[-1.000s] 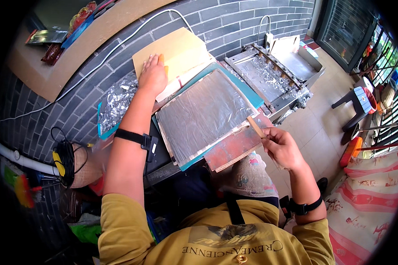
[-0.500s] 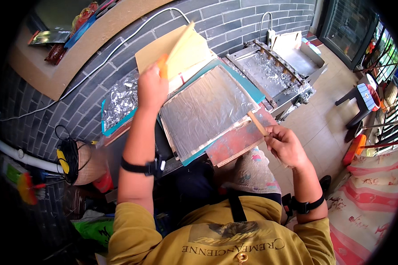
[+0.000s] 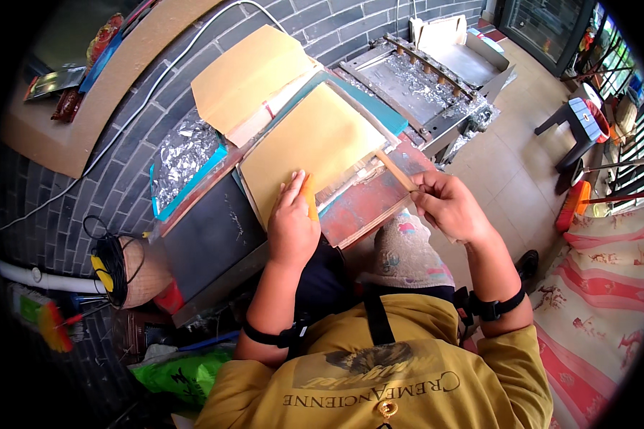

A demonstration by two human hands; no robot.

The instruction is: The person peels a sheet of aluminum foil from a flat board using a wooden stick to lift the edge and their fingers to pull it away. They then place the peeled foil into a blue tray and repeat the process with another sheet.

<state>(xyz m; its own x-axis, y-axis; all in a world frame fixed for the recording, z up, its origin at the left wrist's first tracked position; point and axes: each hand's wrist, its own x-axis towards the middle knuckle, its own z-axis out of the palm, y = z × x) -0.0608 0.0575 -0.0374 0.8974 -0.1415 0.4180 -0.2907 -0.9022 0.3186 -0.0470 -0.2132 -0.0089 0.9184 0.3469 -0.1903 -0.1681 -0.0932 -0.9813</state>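
Observation:
My left hand rests, fingers stretched out, on the near edge of a tan paper sheet. Something orange, seemingly a cover on the thumb, shows at that hand's right side. The sheet lies over a stack, whose layered pale edge sticks out on the near right. Between the fingertips of my right hand is a thin flat wooden strip. Its far tip meets the right corner of the sheet. Under the stack is a worn reddish board.
More tan paper is piled behind on the left, by a blue-edged tray of silvery foil scraps. A metal frame with foil bits stands at the back right. A stool and orange broom are on the right.
The tan sheet, raised in my left hand before, now lies over the silvery-grey film on the stack. My left hand has come down and nearer. The right hand still holds the strip.

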